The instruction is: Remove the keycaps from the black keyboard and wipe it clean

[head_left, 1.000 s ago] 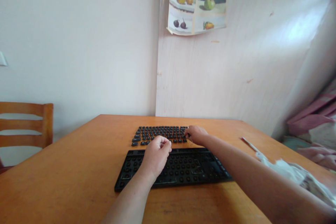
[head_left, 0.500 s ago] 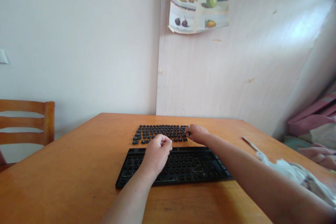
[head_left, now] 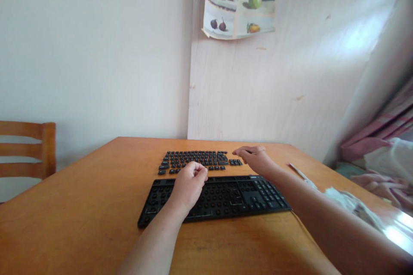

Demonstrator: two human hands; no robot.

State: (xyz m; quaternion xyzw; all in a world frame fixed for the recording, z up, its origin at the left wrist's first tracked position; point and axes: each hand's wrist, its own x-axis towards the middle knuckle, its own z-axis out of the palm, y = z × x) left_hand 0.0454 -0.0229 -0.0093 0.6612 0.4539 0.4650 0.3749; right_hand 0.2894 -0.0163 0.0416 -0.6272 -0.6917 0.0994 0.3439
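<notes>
Above the keyboard (head_left: 226, 197): left hand (head_left: 188, 182), fingertips together, any contents hidden.
Behind the keyboard: keycaps (head_left: 193, 159), loose, in rows on the table (head_left: 80, 206).
At the keycaps' right end: right hand (head_left: 258, 160), fingers extended; grip cannot be told.

And there's the slatted wooden chair (head_left: 48, 150), off the desk's (head_left: 80, 215) L edge! Up on the pale wall panel (head_left: 251, 94), above the back edge, hangs the fruit sheet (head_left: 237, 8), 4 pics w/ pears up top L. Now nr the desk's R edge: thin stick (head_left: 300, 173), then a crumpled white bundle (head_left: 353, 208), w/ pink cloth (head_left: 368, 146) beyond.
</notes>
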